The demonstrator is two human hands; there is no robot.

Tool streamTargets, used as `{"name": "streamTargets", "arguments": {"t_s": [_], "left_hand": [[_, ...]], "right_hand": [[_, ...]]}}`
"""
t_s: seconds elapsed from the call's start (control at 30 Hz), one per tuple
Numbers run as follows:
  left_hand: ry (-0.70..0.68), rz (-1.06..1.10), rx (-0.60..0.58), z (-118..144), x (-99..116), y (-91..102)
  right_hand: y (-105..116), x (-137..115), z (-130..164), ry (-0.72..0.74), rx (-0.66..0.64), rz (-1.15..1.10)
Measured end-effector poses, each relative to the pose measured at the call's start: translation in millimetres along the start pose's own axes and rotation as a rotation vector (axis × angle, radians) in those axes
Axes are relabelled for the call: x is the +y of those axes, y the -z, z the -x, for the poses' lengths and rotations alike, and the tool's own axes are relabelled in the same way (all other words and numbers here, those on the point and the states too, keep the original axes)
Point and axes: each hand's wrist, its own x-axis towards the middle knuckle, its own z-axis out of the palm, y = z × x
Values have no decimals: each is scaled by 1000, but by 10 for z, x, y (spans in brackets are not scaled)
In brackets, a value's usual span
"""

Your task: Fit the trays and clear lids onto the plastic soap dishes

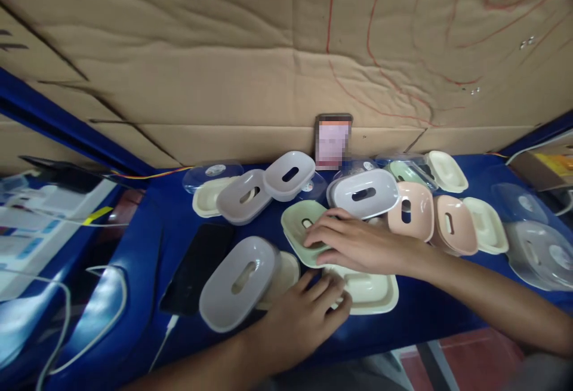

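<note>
I am at the blue bench, in the middle of sorting through a scatter of plastic soap-dish parts. My right hand lies flat near the centre of the frame, fingers spread and loosely curled over the near edge of a green tray; that grip is open, pressing down rather than closed round anything. My left hand, lower centre, rests with its fingertips on the rim of a cream tray that lies just below the green one. It too is relaxed and holds nothing fast.

Just to the left of my left hand sits a grey slotted cover, lying partly over another cream piece. A black phone lies beside it with a white cable running off towards the lower left. Higher up, more grey covers, two pink covers and several clear lids are spread across to the right edge, and a small card leans against the cardboard wall at the back.

By my judgement, the step in hand is matching the green tray with a part that fits it. The next move would call for closing my fingers round the tray's edges to lift it clear of its neighbours, since the pieces lie crowded and overlapping.
</note>
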Motion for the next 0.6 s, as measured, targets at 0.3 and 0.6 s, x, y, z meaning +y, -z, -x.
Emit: {"name": "streamTargets", "arguments": {"t_s": [0.3, 0.6], "left_hand": [[0, -7, -30, 105, -67, 40], [-174, -79, 33, 142, -39, 142]], "right_hand": [[-348, 0, -162, 104, 159, 397], [-91, -213, 250, 7, 272, 146]]}}
